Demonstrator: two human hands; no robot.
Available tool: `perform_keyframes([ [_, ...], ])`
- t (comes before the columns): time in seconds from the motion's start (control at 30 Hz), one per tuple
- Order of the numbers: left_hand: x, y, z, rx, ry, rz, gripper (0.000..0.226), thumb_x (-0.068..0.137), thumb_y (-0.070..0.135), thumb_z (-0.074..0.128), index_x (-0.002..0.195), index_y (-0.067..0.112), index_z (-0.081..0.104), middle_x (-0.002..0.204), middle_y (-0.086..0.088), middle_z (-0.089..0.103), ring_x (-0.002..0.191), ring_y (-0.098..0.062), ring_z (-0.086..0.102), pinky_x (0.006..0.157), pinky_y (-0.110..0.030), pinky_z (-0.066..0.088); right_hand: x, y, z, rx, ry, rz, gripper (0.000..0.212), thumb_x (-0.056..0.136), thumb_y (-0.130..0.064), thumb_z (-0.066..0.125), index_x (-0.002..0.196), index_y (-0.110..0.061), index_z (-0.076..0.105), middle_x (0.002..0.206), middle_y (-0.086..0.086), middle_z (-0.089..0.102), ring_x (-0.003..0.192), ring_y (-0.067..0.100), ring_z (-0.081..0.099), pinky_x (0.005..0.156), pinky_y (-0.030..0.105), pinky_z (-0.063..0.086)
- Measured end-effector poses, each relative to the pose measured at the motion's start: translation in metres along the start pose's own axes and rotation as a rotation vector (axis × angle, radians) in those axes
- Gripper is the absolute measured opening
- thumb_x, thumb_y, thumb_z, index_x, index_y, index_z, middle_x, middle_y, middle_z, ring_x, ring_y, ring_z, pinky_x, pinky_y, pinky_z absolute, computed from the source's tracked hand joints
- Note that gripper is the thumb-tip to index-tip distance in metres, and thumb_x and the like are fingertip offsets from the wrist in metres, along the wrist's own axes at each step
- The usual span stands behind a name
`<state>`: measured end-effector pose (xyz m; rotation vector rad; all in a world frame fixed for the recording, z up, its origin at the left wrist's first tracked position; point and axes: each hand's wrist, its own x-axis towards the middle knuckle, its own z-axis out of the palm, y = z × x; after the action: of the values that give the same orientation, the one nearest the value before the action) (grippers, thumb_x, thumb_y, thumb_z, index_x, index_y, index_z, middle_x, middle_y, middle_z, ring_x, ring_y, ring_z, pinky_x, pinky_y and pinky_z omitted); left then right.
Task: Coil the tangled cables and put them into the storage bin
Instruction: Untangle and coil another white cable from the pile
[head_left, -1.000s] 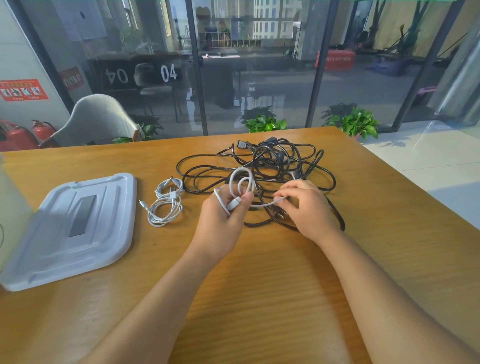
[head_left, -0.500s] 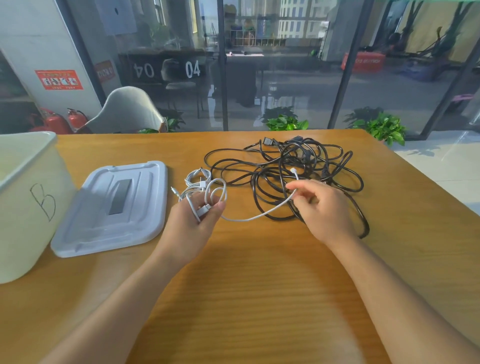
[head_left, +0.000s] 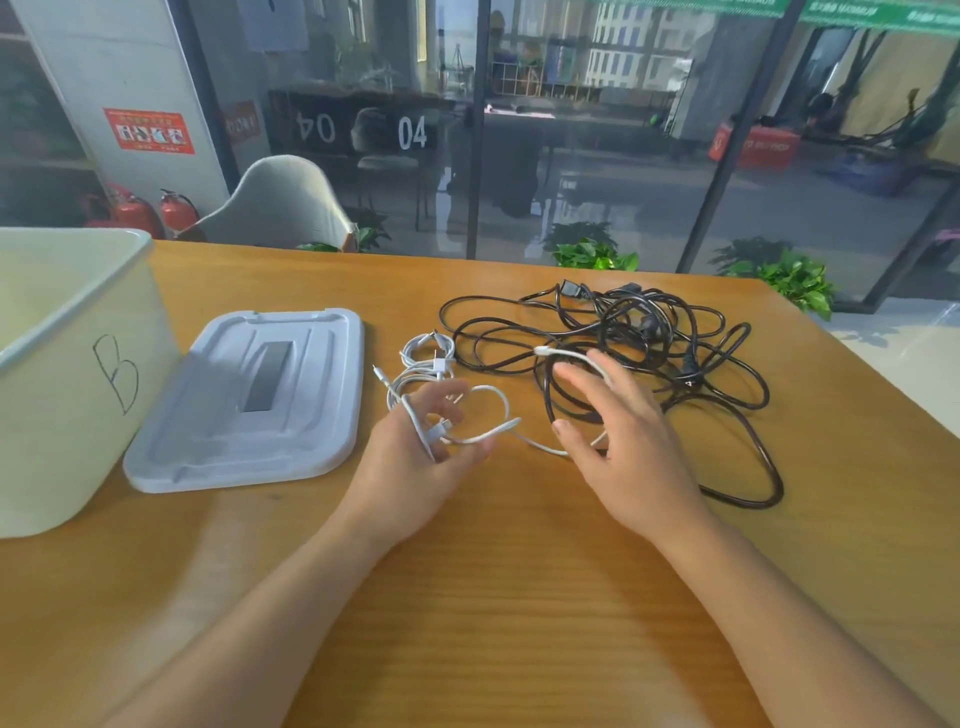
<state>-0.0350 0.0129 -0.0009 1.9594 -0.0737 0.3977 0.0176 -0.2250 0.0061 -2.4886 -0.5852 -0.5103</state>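
Now more of the storage bin (head_left: 62, 374) shows at far left than a moment ago, a handwritten "B" on its wall, its lid (head_left: 249, 400) flat beside it. Right of that, the left hand (head_left: 415, 447) pinches loops of the white cable (head_left: 488, 415). The right hand (head_left: 618, 436) has spread open, the cable draped across its fingers, over the black cable tangle (head_left: 649, 343). Glass behind reads "04".

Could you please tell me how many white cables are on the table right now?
2: a coiled white cable beside the bin lid, and a white cable looped in the left hand. More may hide in the black tangle.
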Motion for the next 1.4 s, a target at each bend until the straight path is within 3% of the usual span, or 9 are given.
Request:
perform_keyframes([
  [0.17,0.001,0.000,-0.002,0.065,-0.010,-0.003,0.053,0.086,0.035,0.083,0.134,0.037,0.060,0.121,0.019,0.063,0.065,-0.007,0.062,0.064,-0.018,0.053,0.002,0.014,-0.013,-0.069,-0.054,0.086,0.060,0.101,-0.052,0.056,0.157,-0.051,0.033,0.175,-0.010,0.003,0.159,0.013,0.006,0.122,0.045,0.022],
  [0.3,0.001,0.004,-0.003,0.112,-0.033,0.007,0.051,0.089,0.038,0.081,0.135,0.037,0.059,0.127,0.019,0.058,0.076,-0.013,0.069,0.067,-0.026,0.059,0.005,0.017,-0.027,-0.101,0.116,0.019,0.044,0.099,-0.037,0.065,0.143,-0.034,0.062,0.159,0.001,0.045,0.149,0.022,0.034,0.123,0.051,0.030],
  [0.37,0.001,0.006,-0.002,0.099,-0.041,0.010,0.048,0.089,0.039,0.080,0.133,0.037,0.060,0.127,0.017,0.059,0.070,-0.014,0.066,0.065,-0.031,0.057,0.004,0.011,-0.029,-0.023,0.224,-0.058,0.027,0.098,-0.029,0.067,0.124,-0.026,0.075,0.120,-0.007,0.070,0.113,0.013,0.062,0.099,0.040,0.052],
  [0.5,-0.002,0.013,-0.001,0.142,-0.039,0.055,0.035,0.088,0.038,0.082,0.120,0.032,0.068,0.119,0.016,0.064,0.083,-0.006,0.063,0.086,-0.037,0.055,-0.009,-0.031,-0.012,0.395,0.031,0.035,0.027,0.098,-0.049,0.062,0.118,-0.036,0.075,0.069,-0.015,0.069,0.066,0.007,0.066,0.063,0.016,0.048],
  [0.6,-0.002,0.017,-0.001,0.223,-0.086,0.094,0.027,0.083,0.021,0.084,0.107,0.022,0.072,0.107,0.008,0.068,0.100,-0.012,0.065,0.091,-0.041,0.053,-0.016,-0.058,0.011,0.433,-0.070,-0.035,0.033,0.094,-0.058,0.064,0.116,-0.037,0.074,0.066,-0.015,0.064,0.060,0.008,0.060,0.059,0.016,0.043],
  [0.83,-0.006,0.021,0.000,0.289,-0.166,0.122,0.022,0.069,0.024,0.063,0.089,0.020,0.071,0.094,0.005,0.063,0.084,-0.020,0.064,0.071,-0.047,0.056,-0.013,-0.073,0.023,0.402,0.049,-0.089,0.034,0.082,-0.066,0.075,0.085,-0.033,0.067,0.063,-0.011,0.057,0.058,0.011,0.056,0.054,0.016,0.039],
  [1.0,-0.005,0.016,0.008,0.322,-0.118,0.133,0.019,0.073,0.012,0.078,0.087,0.018,0.068,0.092,0.005,0.058,0.080,-0.020,0.060,0.068,-0.046,0.054,-0.011,-0.066,0.025,0.396,0.041,-0.038,0.014,0.090,-0.043,0.074,0.084,-0.031,0.070,0.063,-0.008,0.061,0.061,0.015,0.060,0.053,0.023,0.045],
  [1.17,-0.008,0.013,0.007,0.270,-0.140,0.171,0.033,0.079,0.035,0.087,0.104,0.025,0.069,0.115,0.014,0.054,0.066,-0.009,0.060,0.064,-0.028,0.051,-0.010,-0.055,0.027,0.425,0.035,0.065,0.011,0.096,-0.034,0.071,0.086,-0.031,0.073,0.066,-0.011,0.068,0.064,0.009,0.065,0.057,0.027,0.052],
  [1.4,-0.006,0.011,0.002,0.193,-0.187,0.104,0.028,0.106,0.036,0.053,0.125,0.022,0.067,0.127,0.010,0.050,0.112,-0.003,0.055,0.093,-0.018,0.042,-0.008,-0.037,0.024,0.253,0.180,0.142,0.022,0.087,-0.026,0.078,0.102,-0.031,0.063,0.080,-0.009,0.061,0.072,0.011,0.059,0.064,0.037,0.053],
])
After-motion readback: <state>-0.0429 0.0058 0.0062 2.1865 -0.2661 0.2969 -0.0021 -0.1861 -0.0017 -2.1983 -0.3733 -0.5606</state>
